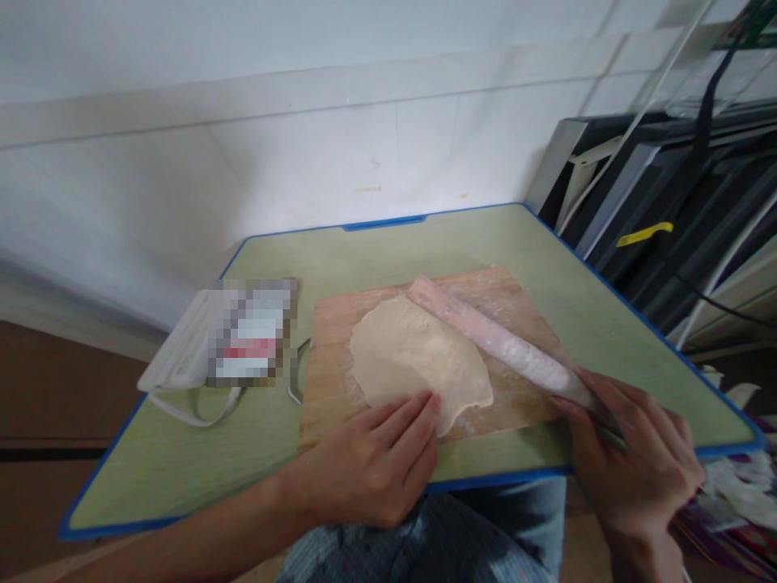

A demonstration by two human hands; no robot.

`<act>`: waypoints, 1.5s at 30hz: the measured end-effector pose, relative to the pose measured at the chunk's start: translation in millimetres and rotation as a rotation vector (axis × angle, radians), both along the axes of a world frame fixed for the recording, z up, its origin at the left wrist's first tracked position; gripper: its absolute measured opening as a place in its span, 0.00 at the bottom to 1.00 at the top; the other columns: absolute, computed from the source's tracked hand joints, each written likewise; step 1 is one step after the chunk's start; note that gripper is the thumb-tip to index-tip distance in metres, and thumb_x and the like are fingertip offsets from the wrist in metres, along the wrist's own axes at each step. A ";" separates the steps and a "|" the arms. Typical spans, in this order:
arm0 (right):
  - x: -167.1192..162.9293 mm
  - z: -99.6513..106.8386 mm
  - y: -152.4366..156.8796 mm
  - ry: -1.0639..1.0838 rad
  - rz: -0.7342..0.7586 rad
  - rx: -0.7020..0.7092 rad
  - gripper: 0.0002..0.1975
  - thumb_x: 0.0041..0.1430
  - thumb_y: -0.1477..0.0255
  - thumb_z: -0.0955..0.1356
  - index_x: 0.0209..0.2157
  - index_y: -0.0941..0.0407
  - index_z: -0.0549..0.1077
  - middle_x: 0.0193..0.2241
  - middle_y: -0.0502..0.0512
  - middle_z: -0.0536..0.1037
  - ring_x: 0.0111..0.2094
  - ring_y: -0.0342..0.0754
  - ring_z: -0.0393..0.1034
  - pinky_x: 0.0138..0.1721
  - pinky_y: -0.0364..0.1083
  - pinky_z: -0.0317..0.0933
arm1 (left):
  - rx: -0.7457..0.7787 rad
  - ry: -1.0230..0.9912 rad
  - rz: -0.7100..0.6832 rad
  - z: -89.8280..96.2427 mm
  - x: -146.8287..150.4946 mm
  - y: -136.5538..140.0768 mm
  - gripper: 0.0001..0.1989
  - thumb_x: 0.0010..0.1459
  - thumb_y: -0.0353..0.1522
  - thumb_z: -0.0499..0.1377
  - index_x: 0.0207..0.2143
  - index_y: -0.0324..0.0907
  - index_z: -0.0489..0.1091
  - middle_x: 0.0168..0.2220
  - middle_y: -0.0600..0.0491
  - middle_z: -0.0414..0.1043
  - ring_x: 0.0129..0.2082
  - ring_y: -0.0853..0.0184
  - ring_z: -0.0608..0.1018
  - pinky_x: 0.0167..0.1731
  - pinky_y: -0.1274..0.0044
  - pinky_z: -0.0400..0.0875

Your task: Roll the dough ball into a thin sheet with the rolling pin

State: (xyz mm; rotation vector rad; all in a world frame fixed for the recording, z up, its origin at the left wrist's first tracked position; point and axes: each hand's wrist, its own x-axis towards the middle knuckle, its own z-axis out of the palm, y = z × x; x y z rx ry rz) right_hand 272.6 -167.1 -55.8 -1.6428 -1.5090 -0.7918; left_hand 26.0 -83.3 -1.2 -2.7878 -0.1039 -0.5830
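Observation:
A thin, uneven sheet of dough (413,348) lies flat on a floured wooden board (522,304). At its near edge is my left hand (380,461), with the fingers pressed together on the dough; the thumb is hidden beneath. My right hand (634,453) is wrapped around the near end of a flour-dusted rolling pin (498,340). The pin slants across the board along the dough's right side, its far end close to the board's back edge.
The board rests on a pale green table (261,453) with a blue rim. On the left lie a white pouch with a strap (182,340) and a blurred-out packet (252,336). A white wall stands behind; dark flat panels (661,186) lean at the right.

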 end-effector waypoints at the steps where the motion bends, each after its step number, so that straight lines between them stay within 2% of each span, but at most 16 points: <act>1: 0.2 -0.3 -0.2 -0.002 -0.003 -0.001 0.11 0.51 0.74 0.72 0.38 0.60 0.72 0.30 0.57 0.78 0.29 0.51 0.73 0.32 0.47 0.60 | -0.001 0.003 -0.003 0.4 -0.5 -0.4 0.13 0.62 0.24 0.47 0.34 0.33 0.71 0.42 0.41 0.75 0.44 0.60 0.77 0.42 0.73 0.73; 8: 0.4 -0.8 -1.2 -0.018 -0.006 -0.002 0.11 0.50 0.75 0.72 0.38 0.60 0.72 0.30 0.58 0.78 0.28 0.52 0.73 0.32 0.48 0.61 | -0.034 0.002 -0.002 0.3 -1.1 -2.8 0.14 0.62 0.24 0.45 0.34 0.33 0.70 0.42 0.41 0.75 0.46 0.60 0.76 0.42 0.73 0.72; 11: -0.7 -0.1 -1.7 -0.006 -0.015 -0.005 0.12 0.50 0.75 0.72 0.38 0.60 0.72 0.30 0.57 0.78 0.28 0.52 0.73 0.32 0.48 0.61 | -0.113 -0.023 0.032 1.0 0.1 -3.7 0.15 0.63 0.24 0.43 0.35 0.33 0.70 0.43 0.42 0.75 0.46 0.61 0.76 0.44 0.73 0.71; 14: -1.1 0.5 -2.0 -0.012 -0.016 -0.011 0.11 0.50 0.74 0.72 0.38 0.60 0.72 0.29 0.58 0.78 0.28 0.52 0.73 0.32 0.48 0.60 | -0.346 -0.036 0.135 5.1 0.9 -3.0 0.15 0.65 0.25 0.42 0.38 0.33 0.68 0.44 0.44 0.75 0.45 0.65 0.76 0.44 0.76 0.70; 17: -0.3 0.5 -1.6 -0.010 -0.018 -0.021 0.12 0.50 0.75 0.72 0.38 0.60 0.72 0.30 0.58 0.78 0.29 0.52 0.73 0.32 0.48 0.60 | -0.730 -0.064 0.266 12.7 2.9 2.8 0.12 0.66 0.28 0.44 0.36 0.38 0.66 0.45 0.49 0.74 0.44 0.69 0.75 0.42 0.78 0.69; 20: 0.5 -0.2 -1.0 -0.006 -0.011 -0.003 0.12 0.50 0.75 0.72 0.38 0.59 0.72 0.30 0.56 0.77 0.28 0.51 0.73 0.32 0.47 0.60 | -1.075 -0.099 0.419 23.1 6.7 18.5 0.10 0.63 0.30 0.48 0.31 0.41 0.67 0.36 0.56 0.75 0.35 0.71 0.76 0.34 0.80 0.68; 23: 0.3 -0.6 -0.9 0.002 -0.006 0.014 0.13 0.50 0.75 0.72 0.39 0.58 0.73 0.30 0.55 0.77 0.28 0.50 0.73 0.32 0.47 0.60 | -1.240 -0.127 0.528 31.5 9.4 44.4 0.10 0.59 0.33 0.52 0.26 0.41 0.67 0.25 0.58 0.70 0.26 0.72 0.72 0.25 0.80 0.64; 27: -0.8 0.0 -1.5 0.004 -0.010 -0.001 0.13 0.50 0.76 0.72 0.39 0.59 0.73 0.30 0.56 0.78 0.29 0.51 0.73 0.32 0.47 0.61 | -1.440 -0.195 0.550 31.6 9.7 74.7 0.11 0.57 0.36 0.53 0.24 0.40 0.65 0.20 0.59 0.63 0.21 0.73 0.68 0.20 0.81 0.61; 28: -1.0 0.2 -1.5 0.001 -0.012 0.001 0.12 0.50 0.75 0.72 0.39 0.59 0.73 0.30 0.56 0.78 0.28 0.51 0.73 0.32 0.47 0.61 | -1.439 -0.202 0.539 29.9 9.7 77.1 0.11 0.57 0.36 0.52 0.24 0.41 0.64 0.20 0.59 0.63 0.21 0.73 0.68 0.20 0.81 0.62; 30: -1.0 0.2 -1.3 -0.002 -0.010 0.006 0.12 0.50 0.75 0.72 0.39 0.58 0.73 0.30 0.56 0.78 0.28 0.51 0.73 0.31 0.47 0.61 | -1.304 -0.216 0.514 25.4 9.9 73.2 0.10 0.58 0.34 0.51 0.25 0.41 0.63 0.22 0.58 0.65 0.22 0.72 0.70 0.21 0.80 0.64; 33: -0.7 -0.2 -1.1 0.005 -0.006 0.000 0.12 0.51 0.75 0.71 0.40 0.58 0.73 0.30 0.55 0.78 0.28 0.51 0.73 0.32 0.48 0.61 | -0.888 -0.266 0.396 17.8 10.4 52.2 0.07 0.62 0.30 0.47 0.35 0.40 0.64 0.29 0.55 0.72 0.29 0.70 0.75 0.26 0.80 0.70; 36: -0.4 -0.7 -1.2 0.011 -0.011 -0.008 0.12 0.52 0.74 0.71 0.40 0.57 0.73 0.30 0.55 0.78 0.28 0.51 0.73 0.32 0.47 0.60 | -0.396 -0.165 0.095 11.9 9.5 32.3 0.08 0.64 0.27 0.46 0.42 0.37 0.62 0.33 0.51 0.76 0.33 0.69 0.78 0.31 0.77 0.73; 38: -0.4 -0.6 -1.3 0.012 -0.013 -0.012 0.11 0.52 0.74 0.71 0.39 0.58 0.73 0.30 0.55 0.78 0.28 0.51 0.73 0.32 0.47 0.60 | -0.187 -0.094 -0.050 9.4 8.3 27.5 0.07 0.63 0.25 0.49 0.42 0.35 0.63 0.32 0.50 0.77 0.33 0.67 0.78 0.32 0.75 0.74; 41: -0.6 0.2 -1.1 0.010 -0.011 -0.014 0.10 0.52 0.74 0.71 0.38 0.59 0.73 0.30 0.56 0.78 0.28 0.51 0.73 0.32 0.47 0.60 | -0.127 -0.044 -0.074 7.4 6.2 31.2 0.09 0.62 0.25 0.50 0.45 0.32 0.64 0.37 0.48 0.77 0.39 0.65 0.78 0.38 0.74 0.75; 45: -0.7 0.8 -0.5 0.000 -0.003 -0.008 0.09 0.53 0.73 0.70 0.38 0.59 0.72 0.29 0.56 0.78 0.28 0.50 0.73 0.31 0.47 0.60 | -0.235 0.071 0.017 4.8 3.9 40.4 0.17 0.63 0.28 0.45 0.51 0.28 0.62 0.51 0.41 0.70 0.52 0.61 0.71 0.49 0.69 0.70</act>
